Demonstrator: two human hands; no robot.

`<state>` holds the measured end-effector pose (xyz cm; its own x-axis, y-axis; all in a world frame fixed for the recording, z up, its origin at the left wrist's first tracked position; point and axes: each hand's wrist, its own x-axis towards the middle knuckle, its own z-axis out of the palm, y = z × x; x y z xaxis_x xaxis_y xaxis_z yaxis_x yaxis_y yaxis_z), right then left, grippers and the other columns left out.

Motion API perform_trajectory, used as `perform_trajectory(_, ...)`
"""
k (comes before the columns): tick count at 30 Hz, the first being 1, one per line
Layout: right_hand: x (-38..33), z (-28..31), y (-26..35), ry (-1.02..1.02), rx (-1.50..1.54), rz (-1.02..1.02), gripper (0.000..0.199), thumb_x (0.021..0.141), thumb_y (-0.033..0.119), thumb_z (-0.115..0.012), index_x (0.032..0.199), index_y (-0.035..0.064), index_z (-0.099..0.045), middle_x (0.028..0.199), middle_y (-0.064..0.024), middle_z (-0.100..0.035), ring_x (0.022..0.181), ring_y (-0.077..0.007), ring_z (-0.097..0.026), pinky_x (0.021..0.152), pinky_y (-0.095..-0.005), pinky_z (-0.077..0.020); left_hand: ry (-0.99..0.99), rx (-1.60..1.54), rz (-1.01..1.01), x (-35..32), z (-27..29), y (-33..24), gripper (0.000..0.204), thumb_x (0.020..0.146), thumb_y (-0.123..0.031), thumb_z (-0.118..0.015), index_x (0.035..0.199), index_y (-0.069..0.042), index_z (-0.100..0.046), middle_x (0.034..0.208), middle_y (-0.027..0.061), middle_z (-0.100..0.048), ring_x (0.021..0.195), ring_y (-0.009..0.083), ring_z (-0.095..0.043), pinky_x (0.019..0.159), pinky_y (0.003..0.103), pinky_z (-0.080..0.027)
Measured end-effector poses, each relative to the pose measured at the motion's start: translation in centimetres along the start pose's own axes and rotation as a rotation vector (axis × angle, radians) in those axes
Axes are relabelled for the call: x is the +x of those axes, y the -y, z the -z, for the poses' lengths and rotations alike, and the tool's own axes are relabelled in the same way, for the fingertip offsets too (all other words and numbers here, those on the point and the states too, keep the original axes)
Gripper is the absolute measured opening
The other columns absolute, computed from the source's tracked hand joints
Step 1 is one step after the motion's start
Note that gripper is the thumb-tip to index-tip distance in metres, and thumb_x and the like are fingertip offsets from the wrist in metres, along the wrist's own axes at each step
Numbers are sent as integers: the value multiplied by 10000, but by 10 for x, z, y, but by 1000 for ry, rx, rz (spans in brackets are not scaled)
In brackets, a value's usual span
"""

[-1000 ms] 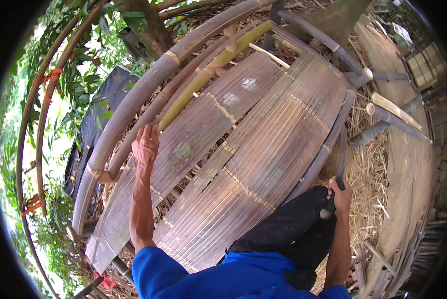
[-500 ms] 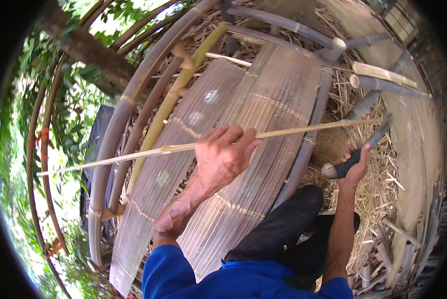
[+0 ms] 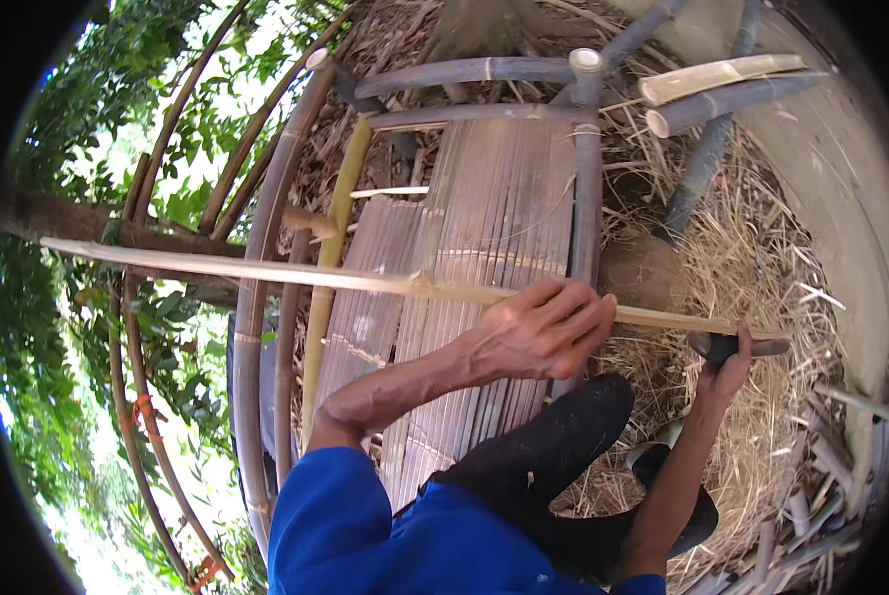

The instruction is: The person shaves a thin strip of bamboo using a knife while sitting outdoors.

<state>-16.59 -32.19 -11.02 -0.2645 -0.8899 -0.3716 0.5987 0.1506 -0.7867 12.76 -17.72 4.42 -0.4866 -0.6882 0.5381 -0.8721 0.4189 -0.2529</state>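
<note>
A long pale bamboo strip runs crosswise in front of me, its left end beyond the bench's side rail. My left hand is closed round the strip, right of its visible node. Near the strip's right end, my right hand grips a knife with a dark handle. Its blade points right, just under the strip and apparently against it. A finger of that hand reaches up over the strip. Part of the handle is hidden by the fingers.
Beneath my left arm lies a slatted bamboo bench with pole rails. Pale shavings cover the ground at the right. Cut bamboo pieces rest at the upper right, and more offcuts lie at the lower right.
My left hand has moved right with the bamboo strip, which now tilts down to the right. My right hand and the knife have come lower, and the blade has turned from upward to nearly level. The view has shifted.
</note>
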Motion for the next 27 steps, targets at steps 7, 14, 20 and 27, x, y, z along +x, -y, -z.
perform_trajectory(7, -10, 112, 16, 44, 142, 30, 84, 936, 109, -651, 995, 74, -601, 981, -42, -647, 929, -201, -659, 878, -376, -573, -614, -152, 269, -62, 46, -58, 672, 798, -505, -773, 1229, -25, -580, 1060, 66, -492, 1000, 236, -496, 848, 417, -435)
perform_trajectory(14, -62, 187, 48, -10, 69, 78, 150, 913, 153, -688, 1011, 60, -622, 989, -56, -653, 977, -205, -645, 903, -379, -553, -222, 86, 1257, -263, 2, -43, 436, 782, -266, -796, 1052, -28, -549, 1025, 176, -492, 1023, 353, -465, 902, 471, -364)
perform_trajectory(20, -105, 195, 55, -125, 71, 103, 179, 926, 161, -662, 1028, 25, -608, 981, -63, -645, 895, -198, -653, 845, -368, -573, 74, 135, 1226, -386, 12, -84, 372, 713, -158, -770, 1050, -65, -642, 1088, 187, -540, 1074, 382, -488, 950, 526, -416)
perform_trajectory(27, -90, 203, 66, -71, 86, 144, 170, 938, 181, -658, 1025, 47, -599, 980, -54, -645, 910, -186, -654, 859, -347, -567, 116, 142, 1220, -436, -7, -120, 180, 812, -108, -668, 988, -89, -696, 1036, 164, -556, 1016, 353, -523, 877, 488, -454)
